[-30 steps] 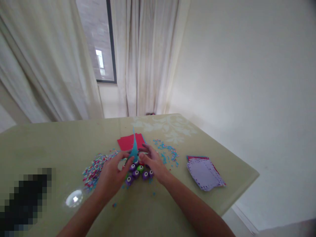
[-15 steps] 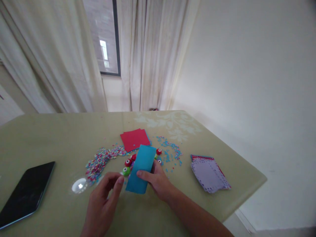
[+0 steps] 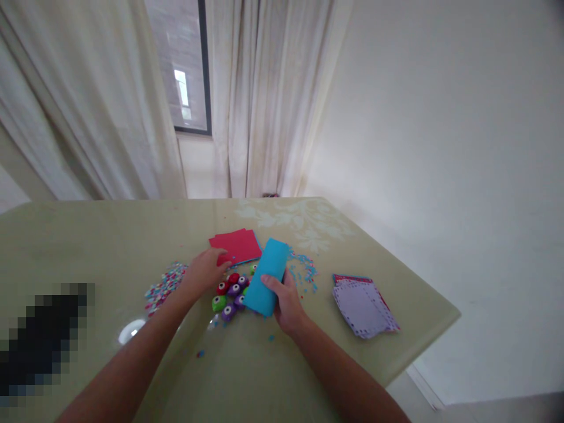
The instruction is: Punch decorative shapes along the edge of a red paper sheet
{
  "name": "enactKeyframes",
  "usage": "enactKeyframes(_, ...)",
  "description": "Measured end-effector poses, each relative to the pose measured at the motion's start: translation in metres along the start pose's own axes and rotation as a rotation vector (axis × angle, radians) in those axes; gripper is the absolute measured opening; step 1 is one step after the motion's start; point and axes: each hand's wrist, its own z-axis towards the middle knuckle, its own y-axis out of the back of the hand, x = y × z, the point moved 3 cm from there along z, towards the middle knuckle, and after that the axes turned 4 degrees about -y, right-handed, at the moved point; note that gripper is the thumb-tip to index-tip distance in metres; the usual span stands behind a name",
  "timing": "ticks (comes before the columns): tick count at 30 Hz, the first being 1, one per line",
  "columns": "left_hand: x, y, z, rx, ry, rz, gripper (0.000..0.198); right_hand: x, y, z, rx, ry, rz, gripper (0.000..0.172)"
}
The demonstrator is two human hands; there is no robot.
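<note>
Right hand (image 3: 288, 302) has a firm pinch here, thumb on top and fingers behind the blue card (image 3: 273, 264), which slants just above the desk (image 3: 211, 388), hiding some eye-marked balls (image 3: 233, 291). Left hand (image 3: 205, 271), thumb and fingers parted, is at the red cards' (image 3: 240, 242) near-left edge; contact, can't tell! Confetti (image 3: 165, 288) heaps beside that wrist; lilac sheets (image 3: 362, 308) lie well right.

Pale curtains (image 3: 282, 100) beside a window (image 3: 183, 53)
</note>
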Motion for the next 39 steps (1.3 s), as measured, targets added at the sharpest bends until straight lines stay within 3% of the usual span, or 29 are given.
enactKeyframes(4, -0.001, -0.008, 0.013, 0.122, -0.037, 0.120, 0.019, 0.006, 0.009, 0.013, -0.087, 0.051, 0.046, 0.049)
enactKeyframes(9, -0.004, -0.004, 0.013, 0.150, -0.034, 0.209, 0.028, 0.013, 0.012, 0.019, -0.128, 0.121, 0.096, 0.041)
enactKeyframes(15, -0.007, 0.013, 0.016, 0.051, -0.015, 0.093, 0.025, 0.018, 0.016, 0.024, -0.120, 0.144, 0.115, 0.042)
enactKeyframes(19, -0.005, 0.040, 0.002, -0.166, 0.064, -0.002, 0.032, 0.026, 0.021, 0.036, -0.101, 0.163, 0.025, 0.049)
enactKeyframes(22, 0.002, 0.065, -0.022, -0.418, 0.182, -0.120, 0.043, 0.037, 0.015, 0.058, -0.079, 0.159, -0.167, 0.058)
enactKeyframes(24, 0.008, 0.076, -0.041, -0.653, 0.237, -0.479, 0.034, 0.045, 0.003, 0.079, -0.090, 0.187, -0.403, 0.066)
enactKeyframes(28, 0.019, 0.080, -0.074, -0.929, 0.285, -0.940, 0.018, 0.051, -0.038, 0.122, -0.069, 0.261, -1.253, 0.065)
enactKeyframes(29, 0.022, 0.077, -0.080, -0.967, 0.323, -1.010, 0.018, 0.047, -0.047, 0.131, -0.046, 0.254, -1.333, 0.066)
enactKeyframes(33, 0.032, 0.055, -0.101, -0.929, 0.458, -1.243, 0.021, 0.023, -0.069, 0.145, -0.002, 0.266, -1.522, 0.073)
enactKeyframes(39, 0.035, 0.031, -0.117, -0.798, 0.570, -1.420, 0.015, 0.005, -0.058, 0.141, -0.023, 0.312, -1.659, 0.098)
